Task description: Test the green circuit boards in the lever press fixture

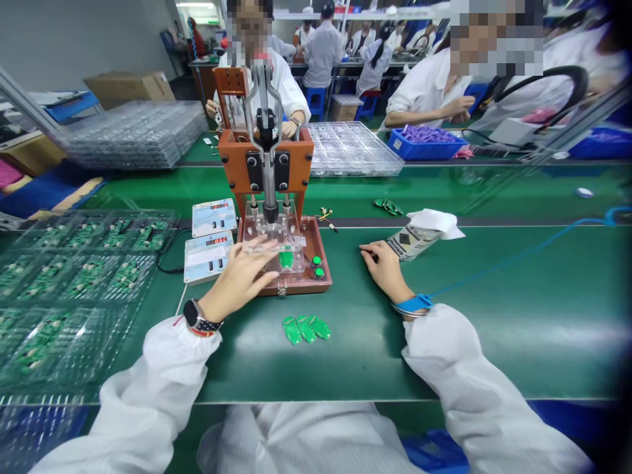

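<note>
An orange press fixture [306, 155] with a metal lever stands at the centre. Under its clear plate [297, 266] lies a green circuit board [286, 258]. My left hand [243, 273] rests at the left of the clear plate with its fingers spread, holding nothing. My right hand [382, 263] is on the table right of the fixture, beside a white printed packet [415, 238]; its fingers are bent together and what they hold, if anything, is too small to tell. Three green boards [307, 329] lie in front of the fixture. Two green buttons [317, 266] sit on its base.
Two meters with red digits [209, 254] stand left of the fixture. A clear tray of boards [89, 263] covers the left side. Behind are stacked trays [133, 135], more green boards [388, 207] and a blue bin [425, 148]. People sit across the line.
</note>
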A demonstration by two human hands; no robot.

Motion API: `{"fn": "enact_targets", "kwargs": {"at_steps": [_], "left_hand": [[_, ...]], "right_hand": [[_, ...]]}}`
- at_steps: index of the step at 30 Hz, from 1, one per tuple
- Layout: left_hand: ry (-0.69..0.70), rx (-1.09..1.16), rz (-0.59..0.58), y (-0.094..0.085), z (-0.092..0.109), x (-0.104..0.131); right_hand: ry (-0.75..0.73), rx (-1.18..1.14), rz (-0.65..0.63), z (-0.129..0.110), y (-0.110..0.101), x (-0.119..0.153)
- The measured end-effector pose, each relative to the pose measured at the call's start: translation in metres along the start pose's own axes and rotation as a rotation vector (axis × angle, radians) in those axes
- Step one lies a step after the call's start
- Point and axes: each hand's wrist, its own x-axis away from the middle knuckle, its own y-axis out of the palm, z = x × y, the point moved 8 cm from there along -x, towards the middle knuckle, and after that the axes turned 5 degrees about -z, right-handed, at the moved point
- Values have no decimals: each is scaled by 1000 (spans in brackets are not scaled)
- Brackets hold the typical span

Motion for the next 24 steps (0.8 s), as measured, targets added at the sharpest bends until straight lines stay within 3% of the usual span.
{"fn": "enact_targets", "kwargs": {"at_steps": [5,11,14,17,19,21,23,24], "left_hand": [[86,-171,-114,13,26,-2],[23,-213,-33,4,15,16],[17,-152,-53,7,8,24],[-8,-59,-28,4,-3,30],[-63,-1,51,-6,-21,33],[-155,29,136,-19,-50,37],[-265,36,146,-27,-87,38],[-310,41,101,-28,-104,36]], "right_hand": [[-45,-15,137,-30,-12,-4],[-193,-133,252,-109,-33,-27],[-280,-216,348,-160,-60,-64],[-322,-318,409,-209,-87,-132],[-177,-418,226,-232,-86,-193],[-55,-567,-138,-261,-67,-237],[-141,-657,-222,-298,-74,-251],[-252,-667,-148,-315,-88,-247]]}}
